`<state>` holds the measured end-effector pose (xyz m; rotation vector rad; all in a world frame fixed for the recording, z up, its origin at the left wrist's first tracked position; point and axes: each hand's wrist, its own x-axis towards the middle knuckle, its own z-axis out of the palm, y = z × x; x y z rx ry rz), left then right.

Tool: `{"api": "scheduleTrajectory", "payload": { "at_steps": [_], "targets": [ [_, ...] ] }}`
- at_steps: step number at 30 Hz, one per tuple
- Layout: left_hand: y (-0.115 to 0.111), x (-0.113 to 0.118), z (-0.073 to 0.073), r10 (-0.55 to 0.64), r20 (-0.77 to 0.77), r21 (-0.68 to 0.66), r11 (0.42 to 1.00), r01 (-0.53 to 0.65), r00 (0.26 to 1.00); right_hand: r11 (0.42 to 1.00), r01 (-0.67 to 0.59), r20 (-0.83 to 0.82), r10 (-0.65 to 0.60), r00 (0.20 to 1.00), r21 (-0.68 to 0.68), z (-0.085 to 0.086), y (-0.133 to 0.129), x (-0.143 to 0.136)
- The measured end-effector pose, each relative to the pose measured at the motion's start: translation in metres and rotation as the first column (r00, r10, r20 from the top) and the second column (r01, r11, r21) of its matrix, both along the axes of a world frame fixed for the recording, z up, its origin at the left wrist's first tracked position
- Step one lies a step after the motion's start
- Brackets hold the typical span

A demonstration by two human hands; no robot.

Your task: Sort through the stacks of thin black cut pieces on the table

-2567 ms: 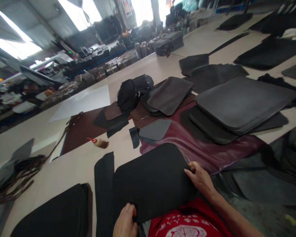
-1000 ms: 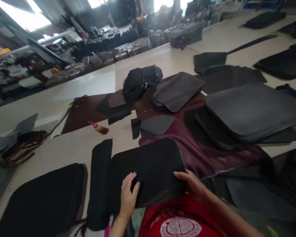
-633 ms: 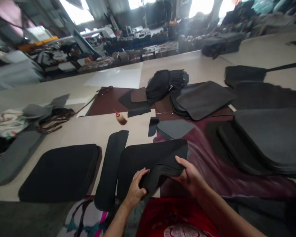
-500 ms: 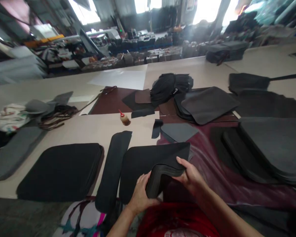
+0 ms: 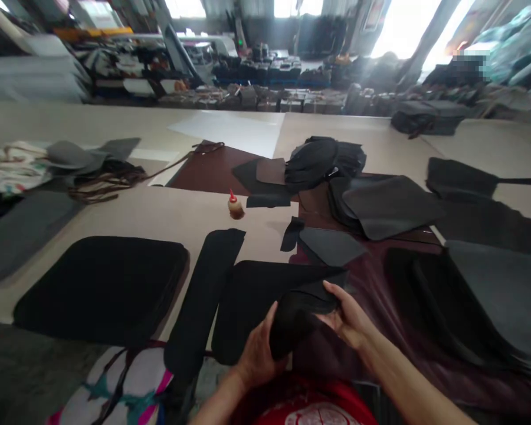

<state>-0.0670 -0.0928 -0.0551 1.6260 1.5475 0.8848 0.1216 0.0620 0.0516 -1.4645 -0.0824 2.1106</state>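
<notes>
Bends matte black, round-cornered sheets [image 5: 256, 289] at the near edge of the surface [image 5: 159, 215]; pinches them with the right hand's [image 5: 349, 321] fingers, clasps the fold with the left hand's [image 5: 259, 351]; wears white print [image 5: 316, 414], unreadable

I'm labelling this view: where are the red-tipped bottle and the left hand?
Red-tipped bottle [image 5: 235, 208]: head view, on its body.
Left hand [image 5: 259, 352]: head view, back of the hand.
</notes>
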Motion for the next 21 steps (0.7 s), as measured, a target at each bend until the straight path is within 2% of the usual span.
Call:
{"api": "scheduleTrajectory", "payload": {
  "at_steps": [3, 8, 11, 13, 16, 19, 21],
  "targets": [
    [-0.002, 0.020, 0.011, 0.093, -0.123, -0.029, 0.995, -0.098, 0.988, 0.999, -0.015, -0.034, 0.016, 0.999, 0.030, -0.006, 0.001, 0.004],
    [0.011, 0.060, 0.030, 0.194, -0.403, -0.131, 0.955, -0.266, 0.895, 0.997, -0.073, -0.068, 0.074, 0.995, 0.013, -0.016, 0.004, 0.013],
    [0.023, 0.069, 0.034, 0.225, -0.437, -0.216, 0.913, -0.345, 0.871, 0.995, -0.102, -0.132, 0.099, 0.986, -0.016, -0.012, 0.008, 0.017],
    [0.027, 0.070, 0.034, 0.242, -0.431, -0.271, 0.884, -0.380, 0.869, 0.982, -0.184, -0.139, 0.178, 0.974, -0.032, -0.007, 0.011, 0.021],
    [0.029, 0.068, 0.034, 0.266, -0.432, -0.311, 0.853, -0.419, 0.862, 0.935, -0.354, -0.173, 0.351, 0.920, 0.015, -0.003, 0.016, 0.031],
    [0.028, 0.067, 0.032, 0.269, -0.449, -0.299, 0.854, -0.426, 0.852, 0.879, -0.431, -0.148, 0.463, 0.874, 0.207, -0.003, 0.020, 0.043],
    [0.027, 0.068, 0.029, 0.267, -0.465, -0.288, 0.856, -0.429, 0.844, 0.811, -0.502, -0.054, 0.540, 0.840, 0.301, -0.004, 0.024, 0.052]
  ]
}}
